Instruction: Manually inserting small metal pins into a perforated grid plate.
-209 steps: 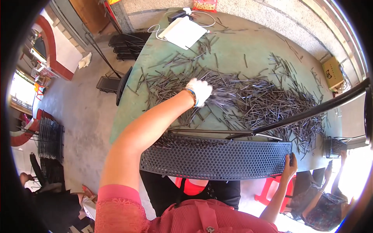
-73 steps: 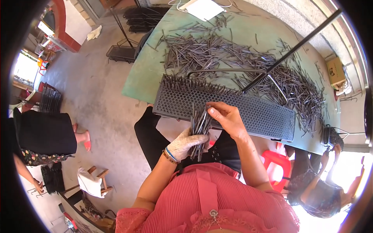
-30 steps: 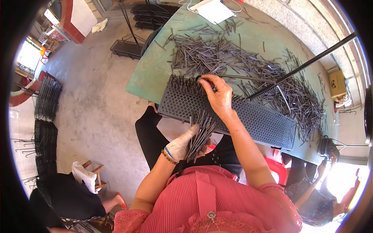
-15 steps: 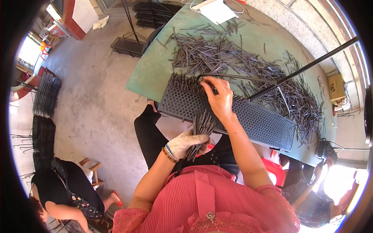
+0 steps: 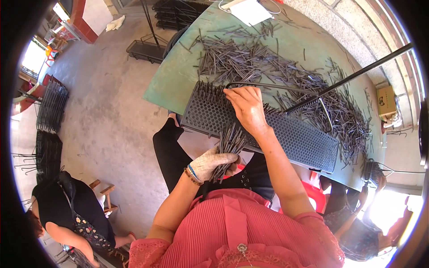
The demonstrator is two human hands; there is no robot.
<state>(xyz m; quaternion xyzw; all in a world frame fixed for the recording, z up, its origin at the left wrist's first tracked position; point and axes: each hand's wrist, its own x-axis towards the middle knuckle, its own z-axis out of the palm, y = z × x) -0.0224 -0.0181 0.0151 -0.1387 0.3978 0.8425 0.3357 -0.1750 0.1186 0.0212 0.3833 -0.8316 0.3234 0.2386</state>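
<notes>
- Workroom, concrete floor point(image 5: 111, 85): a co-worker in black point(image 5: 67, 205) bends at lower left, while a second co-worker point(image 5: 355, 234) is at far right.
- A green table point(image 5: 167, 87) carries a broad scatter of dark rods point(image 5: 237, 58), a white sheet point(image 5: 251, 12) lying beyond it; a cardboard box point(image 5: 387, 100) is near the wall.
- The black perforated panel point(image 5: 306, 145) spans the table's near edge and juts toward the lap, short rods point(image 5: 209, 92) standing along its far side.
- The gloved left hand point(image 5: 209, 164), below the panel, is wrapped around a rod bundle point(image 5: 232, 140).
- The right hand point(image 5: 250, 109), at that bundle moments ago, now works the standing rows — attention seemingly shifted from supply to panel. Whether its bunched fingertips grasp a rod, I cannot tell.
</notes>
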